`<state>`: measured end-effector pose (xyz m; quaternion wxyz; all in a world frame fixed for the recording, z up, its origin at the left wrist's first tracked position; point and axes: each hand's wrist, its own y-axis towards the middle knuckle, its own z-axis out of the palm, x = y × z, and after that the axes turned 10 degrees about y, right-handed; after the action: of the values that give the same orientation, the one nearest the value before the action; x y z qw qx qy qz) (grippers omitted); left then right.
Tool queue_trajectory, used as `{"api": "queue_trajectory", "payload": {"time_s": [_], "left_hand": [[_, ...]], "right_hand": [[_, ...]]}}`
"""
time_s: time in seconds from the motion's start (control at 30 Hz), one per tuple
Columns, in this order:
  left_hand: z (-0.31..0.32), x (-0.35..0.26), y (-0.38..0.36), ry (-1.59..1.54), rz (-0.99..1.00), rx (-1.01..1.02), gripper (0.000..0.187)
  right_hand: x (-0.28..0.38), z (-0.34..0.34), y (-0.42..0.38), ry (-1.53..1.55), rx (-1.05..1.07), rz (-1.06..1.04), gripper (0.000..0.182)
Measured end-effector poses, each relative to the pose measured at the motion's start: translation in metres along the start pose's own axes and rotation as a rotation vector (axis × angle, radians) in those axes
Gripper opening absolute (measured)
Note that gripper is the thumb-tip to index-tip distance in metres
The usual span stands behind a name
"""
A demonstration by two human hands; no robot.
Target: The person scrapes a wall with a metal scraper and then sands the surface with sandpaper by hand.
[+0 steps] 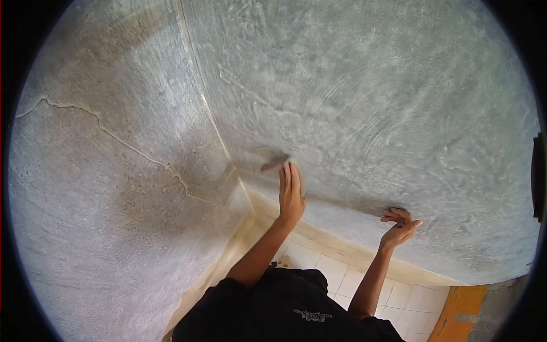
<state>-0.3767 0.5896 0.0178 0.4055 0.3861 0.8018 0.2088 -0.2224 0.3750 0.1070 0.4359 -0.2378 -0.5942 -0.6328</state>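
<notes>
My left hand reaches up to the grey plastered wall, close to the corner. Its fingers are straight and pressed together, with the fingertips on a small, thin, brownish piece lying against the wall. The exact nature of that piece is too blurred to tell. Lower and further right, my right hand is at the same wall, fingers loosely bent and thumb apart. Nothing shows in it, and its fingertips rest on or very near the surface.
A second grey wall with a long raised crack line meets the first at a corner on the left. White floor tiles show below, with an orange-yellow panel at the lower right. A dark object stands at the right edge.
</notes>
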Motion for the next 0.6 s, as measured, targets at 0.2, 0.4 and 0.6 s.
{"api": "queue_trajectory", "payload": {"time_s": [0.2,0.4,0.6], "left_hand": [[0.002,0.039,0.008,0.009,0.031,-0.022,0.103],[-0.067,0.062,0.094,0.077,0.077,-0.251,0.099],[0.017,0.093,-0.028,0.118,-0.015,0.123,0.093]], "right_hand": [[-0.001,-0.003,-0.001,-0.006,0.043,-0.022,0.087],[-0.006,-0.005,0.0,-0.028,0.065,-0.048,0.086],[-0.006,-0.004,0.0,-0.043,0.05,-0.055,0.086]]}}
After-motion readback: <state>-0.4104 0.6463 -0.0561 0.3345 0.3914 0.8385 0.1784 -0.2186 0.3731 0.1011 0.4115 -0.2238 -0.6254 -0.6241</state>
